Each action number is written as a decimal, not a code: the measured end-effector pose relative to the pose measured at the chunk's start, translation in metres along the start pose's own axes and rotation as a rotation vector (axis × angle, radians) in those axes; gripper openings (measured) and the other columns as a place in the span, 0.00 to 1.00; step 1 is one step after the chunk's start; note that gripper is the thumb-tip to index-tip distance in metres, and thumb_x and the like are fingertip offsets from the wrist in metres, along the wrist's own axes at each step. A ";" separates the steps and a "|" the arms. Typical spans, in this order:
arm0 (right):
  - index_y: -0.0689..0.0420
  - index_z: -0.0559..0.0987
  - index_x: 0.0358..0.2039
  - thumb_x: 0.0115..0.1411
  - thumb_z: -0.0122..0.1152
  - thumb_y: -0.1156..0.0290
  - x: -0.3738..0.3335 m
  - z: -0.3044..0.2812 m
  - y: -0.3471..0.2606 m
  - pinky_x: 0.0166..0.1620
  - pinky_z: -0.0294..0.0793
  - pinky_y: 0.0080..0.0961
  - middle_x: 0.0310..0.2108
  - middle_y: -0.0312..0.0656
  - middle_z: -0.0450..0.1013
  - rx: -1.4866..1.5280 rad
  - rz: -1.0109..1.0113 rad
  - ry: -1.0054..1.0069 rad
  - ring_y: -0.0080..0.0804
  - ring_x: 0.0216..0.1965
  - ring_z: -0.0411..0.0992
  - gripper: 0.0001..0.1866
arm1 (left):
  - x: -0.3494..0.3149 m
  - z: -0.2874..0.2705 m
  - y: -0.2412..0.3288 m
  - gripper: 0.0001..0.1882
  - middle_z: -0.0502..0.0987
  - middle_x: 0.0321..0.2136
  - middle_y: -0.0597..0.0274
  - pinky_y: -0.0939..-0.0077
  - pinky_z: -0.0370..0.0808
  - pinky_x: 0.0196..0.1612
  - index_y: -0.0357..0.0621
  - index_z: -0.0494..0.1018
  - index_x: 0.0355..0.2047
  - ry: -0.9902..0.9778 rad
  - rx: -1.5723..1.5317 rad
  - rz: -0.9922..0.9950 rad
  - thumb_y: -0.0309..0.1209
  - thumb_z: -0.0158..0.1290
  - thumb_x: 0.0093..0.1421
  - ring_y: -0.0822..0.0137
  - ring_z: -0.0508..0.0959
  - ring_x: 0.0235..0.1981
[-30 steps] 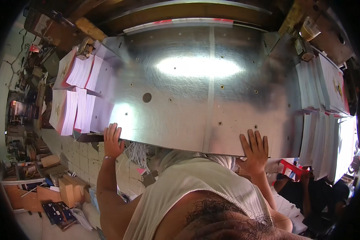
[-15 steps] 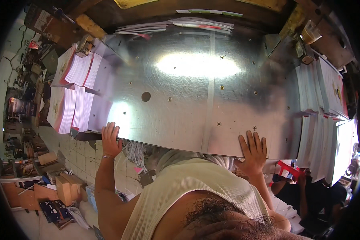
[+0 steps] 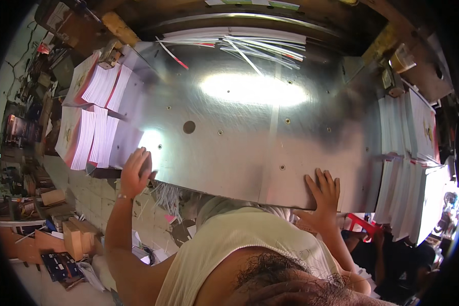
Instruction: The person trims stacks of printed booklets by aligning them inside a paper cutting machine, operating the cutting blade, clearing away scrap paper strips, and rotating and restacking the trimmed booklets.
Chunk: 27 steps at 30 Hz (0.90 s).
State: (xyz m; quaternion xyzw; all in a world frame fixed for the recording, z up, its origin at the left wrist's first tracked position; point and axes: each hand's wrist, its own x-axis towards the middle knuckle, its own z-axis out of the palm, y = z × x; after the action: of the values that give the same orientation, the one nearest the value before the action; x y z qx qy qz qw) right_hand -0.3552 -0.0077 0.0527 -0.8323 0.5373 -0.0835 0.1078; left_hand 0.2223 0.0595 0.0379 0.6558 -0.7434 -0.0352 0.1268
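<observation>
A shiny metal tabletop [image 3: 229, 153] with small round fittings and one larger hole lies before me. At its front left edge is my left hand [image 3: 136, 172], fingers stretched and close together, tilted on its side and holding nothing. My right hand [image 3: 324, 193] rests palm down near the front right edge with fingers spread. Thin white paper strips [image 3: 262, 48], a few red-tipped, lie loosely crossed along the back of the metal. One red-tipped strip [image 3: 173, 55] sticks out toward me. Behind them runs the white edge of a paper stack [image 3: 188, 34].
Booklet stacks [image 3: 103, 132] with red edges stand at the table's left; more booklets [image 3: 400, 194] stand at the right. A plastic cup [image 3: 403, 58] sits at the back right. Paper shreds [image 3: 168, 199] hang below the front edge. Another person [image 3: 405, 260] in dark clothes is at lower right.
The strips at the back have spread out and come toward me, and a paper edge shows behind them. My left hand has shifted left and tilted; my right hand stays nearly in place.
</observation>
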 end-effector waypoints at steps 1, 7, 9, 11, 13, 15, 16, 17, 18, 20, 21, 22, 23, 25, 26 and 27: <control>0.47 0.70 0.65 0.38 0.78 0.53 0.018 0.000 0.003 0.69 0.50 0.56 0.67 0.49 0.62 0.097 -0.046 -0.005 0.54 0.68 0.57 0.50 | 0.013 -0.001 -0.005 0.23 0.69 0.61 0.44 0.53 0.62 0.67 0.37 0.71 0.58 0.039 -0.109 -0.083 0.31 0.53 0.63 0.44 0.67 0.64; 0.50 0.69 0.65 0.44 0.77 0.50 0.194 0.012 -0.011 0.70 0.47 0.57 0.67 0.51 0.61 0.141 -0.234 0.169 0.52 0.70 0.53 0.48 | 0.197 0.036 -0.042 0.27 0.71 0.59 0.49 0.55 0.64 0.63 0.43 0.73 0.57 0.242 0.022 -0.004 0.41 0.60 0.59 0.47 0.71 0.58; 0.52 0.67 0.65 0.41 0.78 0.47 0.268 0.023 -0.012 0.70 0.50 0.53 0.66 0.52 0.61 0.022 -0.234 0.204 0.51 0.70 0.55 0.52 | 0.272 0.049 -0.043 0.32 0.68 0.62 0.50 0.54 0.61 0.65 0.46 0.72 0.59 0.305 0.046 0.036 0.45 0.62 0.57 0.49 0.68 0.61; 0.54 0.67 0.65 0.38 0.79 0.45 0.344 0.033 -0.007 0.69 0.53 0.48 0.64 0.52 0.64 -0.037 -0.285 0.295 0.51 0.67 0.58 0.55 | 0.343 0.061 -0.054 0.36 0.67 0.63 0.51 0.55 0.60 0.66 0.47 0.71 0.59 0.341 0.030 0.090 0.51 0.63 0.54 0.51 0.67 0.63; 0.55 0.68 0.63 0.37 0.78 0.41 0.410 0.030 -0.009 0.65 0.58 0.45 0.59 0.50 0.68 -0.060 -0.209 0.243 0.50 0.64 0.62 0.55 | 0.399 0.074 -0.074 0.38 0.69 0.61 0.52 0.56 0.60 0.66 0.47 0.71 0.60 0.368 0.025 0.104 0.53 0.63 0.52 0.51 0.67 0.63; 0.56 0.72 0.59 0.38 0.77 0.38 0.459 0.018 -0.008 0.63 0.60 0.44 0.54 0.48 0.71 -0.132 -0.064 0.176 0.48 0.61 0.64 0.52 | 0.441 0.086 -0.081 0.40 0.74 0.55 0.53 0.57 0.62 0.65 0.46 0.74 0.56 0.425 0.059 0.092 0.60 0.63 0.49 0.53 0.70 0.60; 0.56 0.72 0.59 0.38 0.77 0.38 0.472 0.017 -0.005 0.63 0.60 0.44 0.54 0.48 0.71 -0.151 -0.060 0.163 0.48 0.61 0.64 0.52 | 0.454 0.088 -0.079 0.40 0.74 0.55 0.53 0.57 0.62 0.65 0.46 0.74 0.56 0.424 0.036 0.087 0.60 0.63 0.49 0.53 0.70 0.60; 0.56 0.74 0.57 0.38 0.77 0.38 0.483 0.017 -0.003 0.61 0.61 0.43 0.52 0.47 0.72 -0.167 -0.042 0.148 0.48 0.59 0.65 0.50 | 0.466 0.087 -0.078 0.40 0.76 0.51 0.55 0.59 0.63 0.64 0.46 0.76 0.52 0.381 0.026 0.041 0.61 0.63 0.47 0.54 0.71 0.58; 0.56 0.75 0.55 0.38 0.76 0.37 0.489 0.019 0.000 0.60 0.62 0.42 0.50 0.47 0.73 -0.178 -0.023 0.130 0.47 0.57 0.66 0.48 | 0.473 0.086 -0.077 0.39 0.77 0.48 0.56 0.60 0.64 0.63 0.46 0.78 0.49 0.332 0.018 -0.004 0.63 0.63 0.46 0.55 0.73 0.56; 0.55 0.77 0.52 0.39 0.76 0.36 0.490 0.023 0.010 0.59 0.62 0.42 0.48 0.46 0.73 -0.195 -0.055 0.158 0.47 0.55 0.67 0.46 | 0.478 0.083 -0.070 0.38 0.77 0.46 0.57 0.60 0.64 0.62 0.46 0.79 0.46 0.319 0.003 0.006 0.63 0.63 0.45 0.56 0.74 0.55; 0.55 0.78 0.49 0.39 0.75 0.36 0.492 0.025 0.008 0.58 0.63 0.42 0.47 0.46 0.72 -0.189 -0.111 0.211 0.47 0.54 0.67 0.43 | 0.476 0.081 -0.073 0.37 0.78 0.45 0.58 0.61 0.65 0.61 0.46 0.79 0.43 0.323 0.023 0.010 0.64 0.64 0.44 0.57 0.74 0.53; 0.55 0.78 0.45 0.39 0.75 0.36 0.492 0.038 0.019 0.56 0.63 0.43 0.45 0.44 0.72 -0.088 -0.169 0.320 0.46 0.52 0.67 0.41 | 0.478 0.086 -0.077 0.34 0.78 0.44 0.59 0.60 0.66 0.60 0.46 0.80 0.40 0.376 0.024 0.059 0.62 0.63 0.45 0.57 0.74 0.52; 0.55 0.78 0.45 0.39 0.75 0.36 0.492 0.041 0.024 0.56 0.63 0.43 0.45 0.44 0.72 -0.086 -0.173 0.318 0.46 0.52 0.67 0.41 | 0.479 0.088 -0.078 0.34 0.78 0.44 0.59 0.60 0.66 0.60 0.46 0.80 0.40 0.375 0.026 0.055 0.62 0.63 0.45 0.57 0.74 0.52; 0.55 0.77 0.43 0.43 0.75 0.40 0.489 0.042 0.020 0.55 0.64 0.42 0.42 0.44 0.72 -0.114 -0.224 0.431 0.47 0.50 0.68 0.36 | 0.479 0.092 -0.080 0.31 0.78 0.41 0.59 0.58 0.66 0.60 0.46 0.79 0.40 0.493 -0.020 0.166 0.60 0.63 0.49 0.56 0.75 0.51; 0.55 0.77 0.43 0.43 0.75 0.40 0.491 0.042 0.019 0.55 0.64 0.42 0.42 0.44 0.72 -0.110 -0.230 0.434 0.47 0.50 0.68 0.36 | 0.475 0.092 -0.082 0.31 0.78 0.41 0.59 0.58 0.66 0.60 0.46 0.79 0.40 0.495 -0.014 0.163 0.60 0.63 0.49 0.56 0.75 0.51; 0.55 0.77 0.44 0.46 0.74 0.44 0.491 0.043 0.023 0.54 0.66 0.42 0.43 0.46 0.73 -0.044 -0.222 0.358 0.49 0.50 0.69 0.33 | 0.474 0.095 -0.082 0.31 0.78 0.43 0.59 0.56 0.67 0.60 0.46 0.79 0.41 0.423 -0.081 0.110 0.59 0.63 0.50 0.56 0.75 0.52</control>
State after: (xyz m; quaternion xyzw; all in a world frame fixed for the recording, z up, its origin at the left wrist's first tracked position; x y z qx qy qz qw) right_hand -0.1638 -0.4608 0.0167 -0.8604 0.4547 -0.2294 -0.0175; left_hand 0.2277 -0.4292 -0.0044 0.6015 -0.7328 0.0803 0.3078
